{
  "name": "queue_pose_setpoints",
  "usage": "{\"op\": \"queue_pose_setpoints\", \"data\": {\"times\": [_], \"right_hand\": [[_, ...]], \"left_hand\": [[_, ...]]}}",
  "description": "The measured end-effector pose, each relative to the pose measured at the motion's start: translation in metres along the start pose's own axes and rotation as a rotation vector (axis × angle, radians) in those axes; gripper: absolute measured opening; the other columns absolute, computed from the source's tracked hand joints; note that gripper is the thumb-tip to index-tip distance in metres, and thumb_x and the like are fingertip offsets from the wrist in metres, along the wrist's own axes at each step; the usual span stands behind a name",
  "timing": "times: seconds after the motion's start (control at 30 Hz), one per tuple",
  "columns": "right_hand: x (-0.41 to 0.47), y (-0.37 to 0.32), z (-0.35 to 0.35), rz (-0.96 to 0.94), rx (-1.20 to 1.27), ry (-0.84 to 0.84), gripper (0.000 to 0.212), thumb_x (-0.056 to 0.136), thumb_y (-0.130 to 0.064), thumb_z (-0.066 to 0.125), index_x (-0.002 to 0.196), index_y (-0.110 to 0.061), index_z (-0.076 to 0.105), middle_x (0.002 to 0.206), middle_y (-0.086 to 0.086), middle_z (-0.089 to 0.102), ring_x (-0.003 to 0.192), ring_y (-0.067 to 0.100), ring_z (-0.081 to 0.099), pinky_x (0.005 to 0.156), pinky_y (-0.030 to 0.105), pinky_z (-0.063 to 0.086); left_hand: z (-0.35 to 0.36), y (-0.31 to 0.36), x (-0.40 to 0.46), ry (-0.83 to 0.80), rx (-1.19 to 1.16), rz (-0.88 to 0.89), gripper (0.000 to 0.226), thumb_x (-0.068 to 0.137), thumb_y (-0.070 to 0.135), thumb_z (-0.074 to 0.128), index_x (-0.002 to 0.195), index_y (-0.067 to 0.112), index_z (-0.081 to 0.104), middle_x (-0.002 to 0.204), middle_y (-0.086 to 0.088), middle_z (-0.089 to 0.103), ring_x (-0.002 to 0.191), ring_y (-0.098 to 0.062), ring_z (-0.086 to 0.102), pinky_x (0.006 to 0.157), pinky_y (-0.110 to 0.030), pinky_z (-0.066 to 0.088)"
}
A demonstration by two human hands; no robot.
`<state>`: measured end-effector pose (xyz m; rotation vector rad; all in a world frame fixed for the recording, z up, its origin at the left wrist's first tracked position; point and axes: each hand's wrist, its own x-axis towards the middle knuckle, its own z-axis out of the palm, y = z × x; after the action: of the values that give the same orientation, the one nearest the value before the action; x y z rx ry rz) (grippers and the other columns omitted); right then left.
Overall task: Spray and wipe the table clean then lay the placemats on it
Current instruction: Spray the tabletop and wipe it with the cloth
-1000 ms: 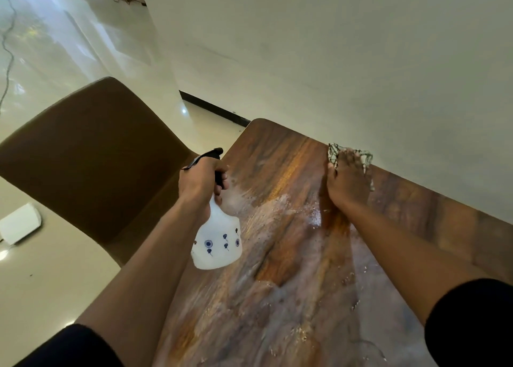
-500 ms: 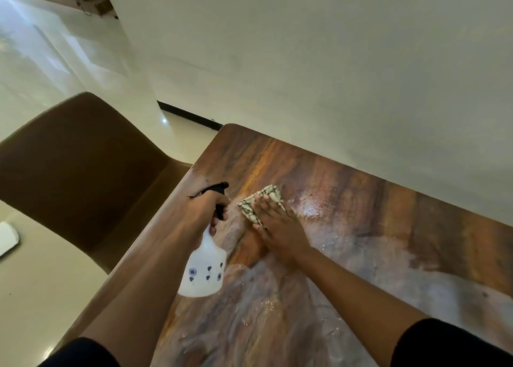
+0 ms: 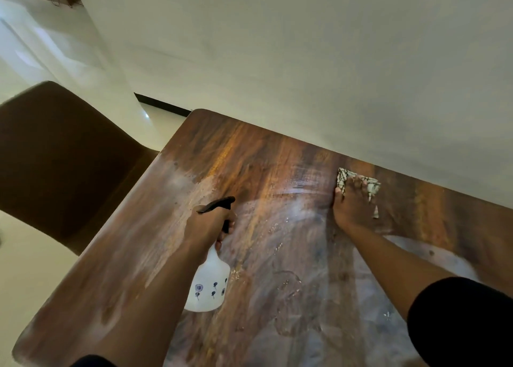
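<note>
While both arms reach out over the table [image 3: 249, 155], entries as observed:

Left hand: my left hand [image 3: 206, 223] is curled round the neck of the spray bottle [image 3: 208, 286], fingers wrapped at the black trigger head, which points toward the far edge. Bottle hangs below the fist, held above the table surface, closer to the left edge than to the wall side.

Spray bottle: white translucent body with small dark dot-and-stem marks; black nozzle on top. Whether its base touches the wood, I cannot tell.

Right hand: my right hand [image 3: 351, 203] lies palm down with fingers spread flat on the cloth [image 3: 372, 186], pressing it onto the table. Fingers look straight, not wrapped round the fabric; some motion blur here.

Cloth: pale with a dark line pattern, bunched under my fingers, near the far edge of the table where it meets the wall [image 3: 305, 61].

Hands: well apart, left nearer me and to the left, right farther out.

Table: brown wood grain, rounded far-left corner. Wet streaks and droplets show between the two hands and toward the near edge; a dull whitish film lies along the left edge.

Chair: a brown chair [image 3: 61, 155] stands just beside the table's left edge.

Sleeves: dark, short, at both upper arms.
</note>
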<state>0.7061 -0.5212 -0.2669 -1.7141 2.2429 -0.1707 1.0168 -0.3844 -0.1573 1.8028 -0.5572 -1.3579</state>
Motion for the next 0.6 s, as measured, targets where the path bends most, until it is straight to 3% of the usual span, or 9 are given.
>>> {"op": "queue_pose_setpoints", "data": {"times": [0.1, 0.13, 0.2, 0.27, 0.4, 0.43, 0.53, 0.6], "right_hand": [[-0.018, -0.035, 0.005, -0.107, -0.020, -0.014, 0.052, 0.109, -0.033, 0.041, 0.158, -0.019, 0.037, 0.161, 0.011, 0.042, 0.146, 0.031, 0.041, 0.117, 0.048, 0.033], [-0.029, -0.049, 0.010, -0.199, -0.018, -0.018, 0.052, 0.108, -0.035, 0.042, 0.157, -0.019, 0.040, 0.159, 0.011, 0.044, 0.144, 0.031, 0.043, 0.114, 0.048, 0.037], [-0.053, -0.082, 0.025, -0.378, -0.002, -0.069, 0.056, 0.107, -0.043, 0.038, 0.159, -0.020, 0.035, 0.165, 0.007, 0.034, 0.150, 0.030, 0.034, 0.119, 0.050, 0.032], [-0.079, -0.115, 0.048, -0.566, -0.017, -0.147, 0.059, 0.107, -0.044, 0.033, 0.160, -0.021, 0.033, 0.168, 0.006, 0.028, 0.156, 0.027, 0.024, 0.125, 0.053, 0.022], [-0.142, -0.155, 0.082, -0.983, 0.000, -0.309, 0.047, 0.089, -0.026, 0.066, 0.135, -0.019, 0.066, 0.143, 0.008, 0.062, 0.141, 0.029, 0.050, 0.115, 0.058, 0.039], [-0.148, -0.157, 0.087, -1.047, -0.030, -0.317, 0.046, 0.089, -0.026, 0.067, 0.134, -0.019, 0.067, 0.144, 0.008, 0.062, 0.143, 0.028, 0.048, 0.117, 0.057, 0.036], [-0.127, -0.154, 0.079, -1.137, -0.139, -0.360, 0.052, 0.106, -0.036, 0.046, 0.156, -0.021, 0.042, 0.169, 0.001, 0.028, 0.159, 0.019, 0.015, 0.128, 0.050, 0.012], [-0.094, -0.147, 0.068, -1.111, -0.152, -0.373, 0.060, 0.109, -0.048, 0.032, 0.164, -0.026, 0.020, 0.172, -0.004, 0.010, 0.160, 0.016, 0.005, 0.127, 0.049, 0.010]], "left_hand": [[0.009, -0.005, -0.004, 0.005, -0.031, 0.004, 0.036, 0.089, 0.002, 0.067, 0.112, 0.028, 0.077, 0.068, -0.017, 0.062, 0.048, -0.019, 0.039, 0.045, -0.027, 0.033], [0.011, -0.006, -0.005, 0.009, -0.040, 0.009, 0.042, 0.089, 0.003, 0.067, 0.119, 0.032, 0.075, 0.068, -0.016, 0.062, 0.048, -0.018, 0.039, 0.045, -0.027, 0.033], [0.013, -0.007, -0.008, 0.026, -0.046, 0.027, 0.047, 0.088, 0.003, 0.067, 0.123, 0.034, 0.073, 0.067, -0.016, 0.063, 0.047, -0.018, 0.039, 0.044, -0.027, 0.033], [0.014, -0.008, -0.010, 0.056, -0.030, 0.035, 0.040, 0.088, 0.003, 0.067, 0.114, 0.032, 0.074, 0.068, -0.018, 0.063, 0.046, -0.018, 0.039, 0.045, -0.028, 0.034], [0.008, -0.013, -0.013, 0.144, 0.021, 0.053, 0.016, 0.086, 0.007, 0.069, 0.091, 0.018, 0.079, 0.067, -0.018, 0.066, 0.046, -0.020, 0.043, 0.046, -0.029, 0.038], [0.006, -0.015, -0.014, 0.163, 0.028, 0.057, 0.012, 0.085, 0.007, 0.069, 0.084, 0.014, 0.078, 0.065, -0.018, 0.066, 0.046, -0.021, 0.044, 0.044, -0.028, 0.038], [0.000, -0.019, -0.018, 0.209, -0.013, 0.051, 0.009, 0.085, 0.006, 0.069, 0.082, 0.007, 0.077, 0.066, -0.019, 0.066, 0.047, -0.021, 0.043, 0.044, -0.028, 0.037], [-0.007, -0.022, -0.020, 0.218, -0.044, 0.062, 0.018, 0.086, 0.005, 0.069, 0.095, 0.017, 0.080, 0.065, -0.017, 0.067, 0.048, -0.021, 0.042, 0.044, -0.027, 0.038]]}}
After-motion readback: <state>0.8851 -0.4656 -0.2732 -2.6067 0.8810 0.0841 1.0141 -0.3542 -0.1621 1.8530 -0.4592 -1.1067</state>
